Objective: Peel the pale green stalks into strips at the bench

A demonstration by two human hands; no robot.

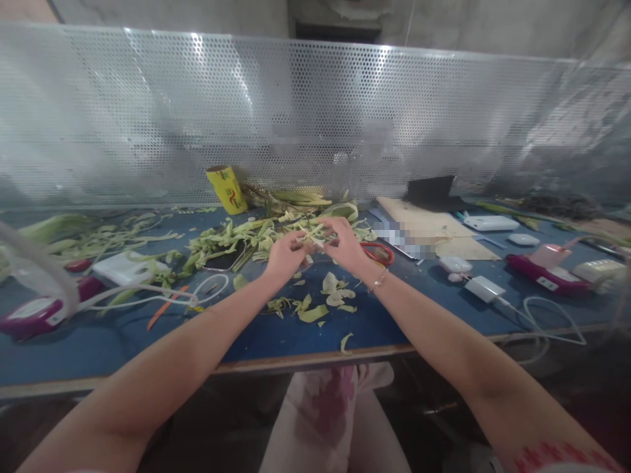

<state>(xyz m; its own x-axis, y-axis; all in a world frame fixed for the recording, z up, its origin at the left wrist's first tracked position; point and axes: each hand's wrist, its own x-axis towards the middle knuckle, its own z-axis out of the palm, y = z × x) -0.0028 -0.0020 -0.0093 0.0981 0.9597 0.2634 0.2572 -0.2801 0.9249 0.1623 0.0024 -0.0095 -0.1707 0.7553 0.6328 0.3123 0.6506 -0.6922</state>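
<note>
My left hand [286, 255] and my right hand [347, 244] meet over the middle of the table, fingers pinched. Between them they hold pale green plant strips [311, 232] that look like corn husk; the fingertips partly cover these. Just behind and to the left of my hands lies a heap of curled green strips [221, 242]. Loose pale pieces [336, 289] are scattered on the blue tabletop [280, 341] in front of my hands. Scissors with red handles [378, 253] seem to lie beside my right wrist, partly hidden.
A yellow tube [227, 189] stands at the back before a perforated metal screen [315, 112]. Cardboard [424, 218] lies on the right. Magenta power strips [547, 272] sit on both sides, with white cables and a charger [486, 289]. An orange strip [167, 307] lies at left.
</note>
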